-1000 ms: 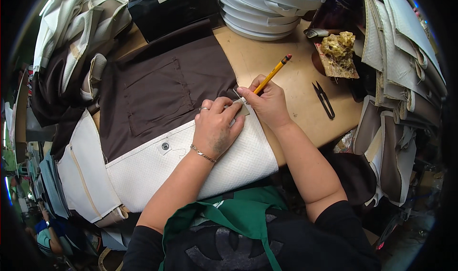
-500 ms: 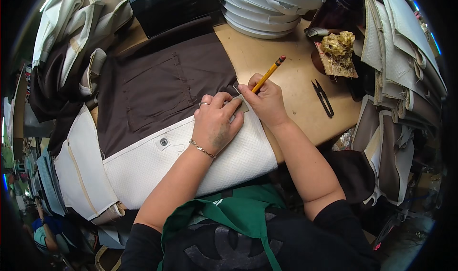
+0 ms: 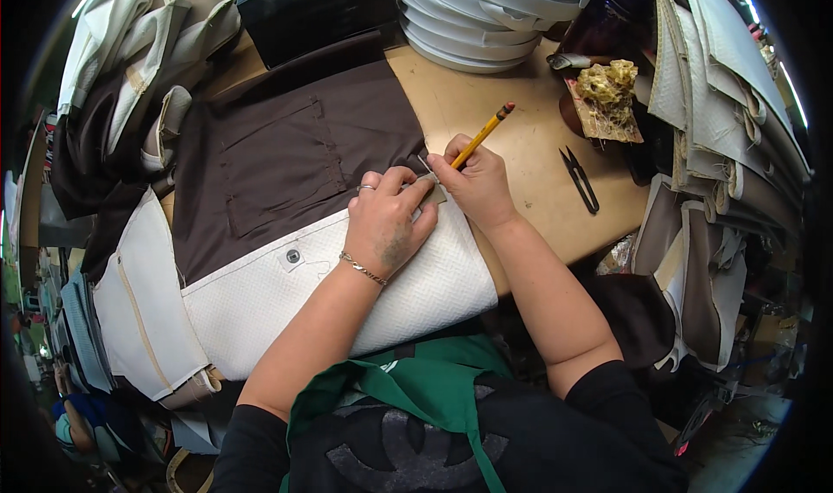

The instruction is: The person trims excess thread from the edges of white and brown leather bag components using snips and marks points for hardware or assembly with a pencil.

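Note:
My right hand [image 3: 475, 181] is closed round a yellow pencil [image 3: 483, 136], its red eraser end up and its tip low beside my left fingertips. My left hand [image 3: 388, 224] rests with bent, slightly spread fingers on the work. Those fingers press a small grey-beige piece [image 3: 437, 195] against the cloth; part of it is hidden. A thin pale sliver shows by the right thumb, too small to name. Beneath lies a panel of white quilted fabric [image 3: 416, 298] joined to dark brown cloth [image 3: 286, 163], with a metal snap [image 3: 293, 256] on the white part.
Black thread snips [image 3: 581, 181] lie on the wooden table [image 3: 555, 233] at right. Behind them is a lumpy yellowish mass [image 3: 607, 85] on a small board. White round rolls [image 3: 473, 16] stand at the back. Fabric stacks flank both sides, white pieces [image 3: 720, 77] at right.
The whole view has shifted slightly, so everything sits a little further left. Both hands keep nearly the same place on the cloth, and the pencil stays in my right hand.

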`<state>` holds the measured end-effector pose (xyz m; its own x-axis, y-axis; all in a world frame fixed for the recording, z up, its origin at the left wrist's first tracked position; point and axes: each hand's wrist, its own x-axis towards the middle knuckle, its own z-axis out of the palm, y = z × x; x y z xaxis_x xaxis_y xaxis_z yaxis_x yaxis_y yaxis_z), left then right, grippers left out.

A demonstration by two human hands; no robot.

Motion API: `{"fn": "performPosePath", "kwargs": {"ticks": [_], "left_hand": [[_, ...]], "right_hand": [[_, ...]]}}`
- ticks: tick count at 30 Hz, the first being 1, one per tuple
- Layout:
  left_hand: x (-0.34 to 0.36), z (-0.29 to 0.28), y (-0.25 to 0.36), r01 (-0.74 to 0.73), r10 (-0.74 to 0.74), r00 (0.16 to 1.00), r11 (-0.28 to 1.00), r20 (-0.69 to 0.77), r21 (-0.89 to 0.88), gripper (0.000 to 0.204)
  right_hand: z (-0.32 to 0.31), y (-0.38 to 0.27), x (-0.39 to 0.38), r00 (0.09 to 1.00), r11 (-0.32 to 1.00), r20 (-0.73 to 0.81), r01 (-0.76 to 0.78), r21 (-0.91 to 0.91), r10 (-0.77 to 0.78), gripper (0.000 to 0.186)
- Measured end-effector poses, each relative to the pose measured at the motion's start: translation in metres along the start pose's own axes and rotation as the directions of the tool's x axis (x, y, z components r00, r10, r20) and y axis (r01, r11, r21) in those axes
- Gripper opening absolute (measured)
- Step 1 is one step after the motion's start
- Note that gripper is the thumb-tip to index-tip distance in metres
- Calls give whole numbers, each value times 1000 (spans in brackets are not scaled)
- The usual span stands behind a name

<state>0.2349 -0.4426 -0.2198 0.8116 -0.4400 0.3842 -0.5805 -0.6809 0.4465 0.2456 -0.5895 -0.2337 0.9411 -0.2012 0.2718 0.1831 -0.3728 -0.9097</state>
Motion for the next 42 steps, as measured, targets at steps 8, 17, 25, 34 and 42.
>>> {"fn": "performPosePath", "kwargs": {"ticks": [8, 17, 25, 34, 42], "left_hand": [[-1, 0, 0, -3, 3, 1000, 1000, -8, -1, 22], [-2, -4, -1, 28, -26, 999, 998, 23, -60, 23], [-7, -4, -11, -25, 33, 998, 989, 52, -147, 30], [-62, -67, -40, 6, 14, 999, 910, 44, -414, 37], [-194, -142, -61, 135, -316, 888, 874, 336, 467, 78]], "right_hand": [[-2, 2, -2, 1000, 1000, -4, 15, 15, -15, 20], [-25, 1, 12, 996, 927, 7, -90, 363, 94, 19], [-19, -16, 7, 919, 950, 393, 112, -292, 13, 26], [-29, -12, 4, 911, 936, 408, 91, -339, 59, 27], [-52, -34, -36, 920, 803, 178, -391, 450, 348, 12]]}}
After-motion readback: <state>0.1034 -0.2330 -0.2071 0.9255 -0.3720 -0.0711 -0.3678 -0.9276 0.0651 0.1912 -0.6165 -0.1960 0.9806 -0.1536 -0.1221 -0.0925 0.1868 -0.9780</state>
